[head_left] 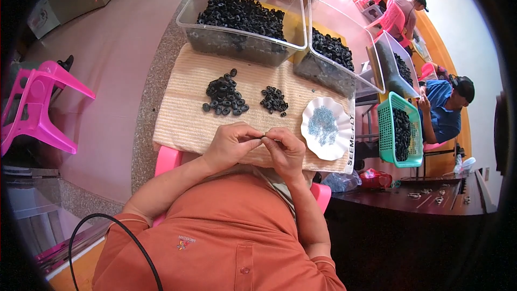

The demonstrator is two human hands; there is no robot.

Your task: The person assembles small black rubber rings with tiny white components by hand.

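My left hand point(235, 143) and my right hand point(284, 151) meet above the near edge of a striped beige towel point(183, 97). Both pinch a small black part point(263, 136) between thumbs and fingertips; most of it is covered by the fingers, so its exact shape is hidden. Beyond my left hand lies a pile of larger black ring-shaped parts point(224, 96). A pile of smaller black parts point(274, 100) sits to its right. Close to my right hand stands a white scalloped plate point(338, 152) holding many tiny pale-blue pieces point(323, 125).
Two clear plastic bins point(242, 35) point(328, 67) full of black parts stand along the towel's far side. Right of them are a white bin point(389, 56) and a green basket point(416, 134). A person in blue point(447, 110) sits at the right; a pink stool point(46, 102) stands left.
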